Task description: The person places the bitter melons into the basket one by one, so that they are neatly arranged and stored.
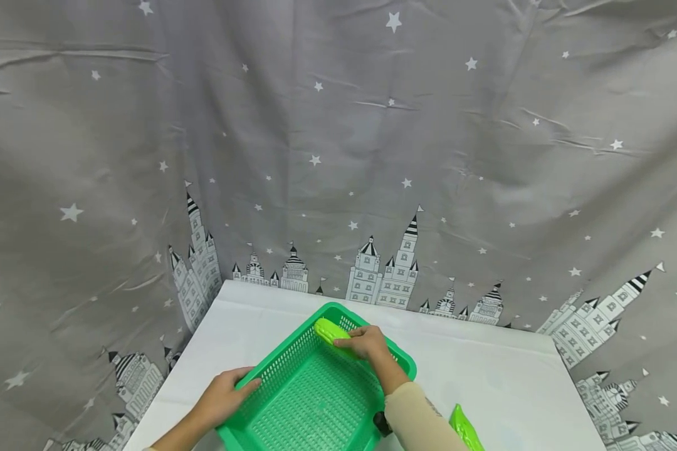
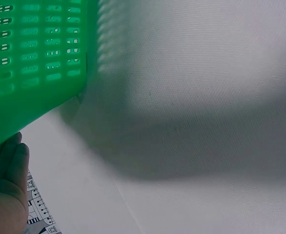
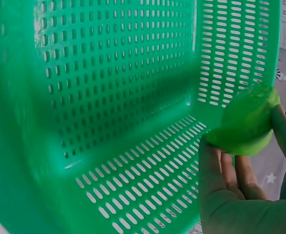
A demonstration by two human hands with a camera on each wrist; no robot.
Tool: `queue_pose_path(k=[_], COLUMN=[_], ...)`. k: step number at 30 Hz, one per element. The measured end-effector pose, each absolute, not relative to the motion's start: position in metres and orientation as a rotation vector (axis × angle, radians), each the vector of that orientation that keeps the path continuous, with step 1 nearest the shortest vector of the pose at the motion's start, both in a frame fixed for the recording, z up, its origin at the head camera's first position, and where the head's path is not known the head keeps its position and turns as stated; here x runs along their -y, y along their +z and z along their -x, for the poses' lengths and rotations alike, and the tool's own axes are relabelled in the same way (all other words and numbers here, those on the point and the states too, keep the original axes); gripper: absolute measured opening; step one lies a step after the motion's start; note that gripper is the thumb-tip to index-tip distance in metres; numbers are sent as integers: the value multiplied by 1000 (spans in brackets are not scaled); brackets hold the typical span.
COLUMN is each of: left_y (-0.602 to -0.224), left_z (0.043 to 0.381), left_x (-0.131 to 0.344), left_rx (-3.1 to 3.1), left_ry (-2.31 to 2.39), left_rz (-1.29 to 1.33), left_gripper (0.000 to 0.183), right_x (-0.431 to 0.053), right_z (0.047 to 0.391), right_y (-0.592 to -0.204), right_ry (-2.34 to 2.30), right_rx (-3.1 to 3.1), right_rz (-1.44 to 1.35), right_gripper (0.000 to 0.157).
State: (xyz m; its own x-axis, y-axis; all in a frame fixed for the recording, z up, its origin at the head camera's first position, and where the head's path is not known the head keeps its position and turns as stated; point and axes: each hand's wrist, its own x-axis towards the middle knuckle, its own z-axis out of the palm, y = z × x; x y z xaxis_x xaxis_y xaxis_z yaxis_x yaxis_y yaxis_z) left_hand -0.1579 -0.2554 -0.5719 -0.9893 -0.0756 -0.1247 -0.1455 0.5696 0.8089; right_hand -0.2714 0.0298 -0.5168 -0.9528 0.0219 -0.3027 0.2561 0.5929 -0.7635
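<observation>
A green plastic basket point(image 1: 310, 401) with slotted walls stands on the white table, tilted diagonally in the head view. My left hand point(image 1: 222, 394) grips its left rim, thumb over the edge and the other fingers outside; in the left wrist view those fingers point(image 2: 11, 161) lie against the outer wall. Over the far corner of the basket, my right hand point(image 1: 369, 344) pinches a long bright green toy vegetable point(image 1: 331, 330) between thumb and fingers. The right wrist view shows the toy vegetable point(image 3: 248, 122) from one end, close to the slotted walls.
A second bright green toy vegetable point(image 1: 465, 429) with a pointed tip lies on the white table point(image 1: 485, 376), right of the basket. Behind the table hangs a grey curtain point(image 1: 338, 156) printed with stars and castles.
</observation>
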Motion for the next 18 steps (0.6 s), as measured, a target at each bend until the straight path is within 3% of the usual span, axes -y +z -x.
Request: queue_pose_path(k=[18], left_y=[-567], left_z=[154], left_x=[257], left_rx=[-2728], left_ry=[1399], left_rz=[149], left_gripper=[40], right_x=[-23], right_z=[273], right_y=[-549], right_ry=[-888], right_rx=[-2737], right_rz=[-203], right_gripper=[49])
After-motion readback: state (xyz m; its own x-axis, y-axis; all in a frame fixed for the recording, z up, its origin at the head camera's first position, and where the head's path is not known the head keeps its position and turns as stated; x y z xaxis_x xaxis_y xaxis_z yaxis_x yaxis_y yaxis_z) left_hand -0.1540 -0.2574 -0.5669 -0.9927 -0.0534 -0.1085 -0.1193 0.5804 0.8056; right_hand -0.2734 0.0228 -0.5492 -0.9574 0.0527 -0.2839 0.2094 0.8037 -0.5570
